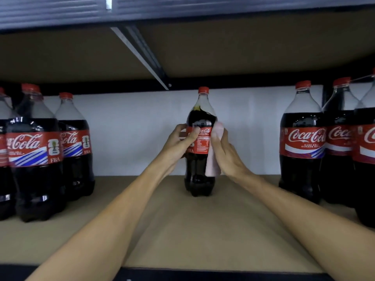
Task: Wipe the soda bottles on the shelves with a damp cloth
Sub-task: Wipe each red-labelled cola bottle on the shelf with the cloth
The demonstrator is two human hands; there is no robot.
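A cola bottle [199, 165] with a red cap and red label stands upright at the middle back of the brown shelf [182, 230]. My left hand [178, 142] grips its label from the left, thumb across the front. My right hand [223, 153] holds a pale pink cloth [215, 159] against the bottle's right side. The cloth hangs down along the bottle almost to the shelf.
Three cola bottles [34, 155] stand grouped at the left of the shelf and three more cola bottles [302, 142] at the right. A white wall [132, 128] closes the back. The upper shelf's underside [182, 47] with a metal brace hangs low overhead.
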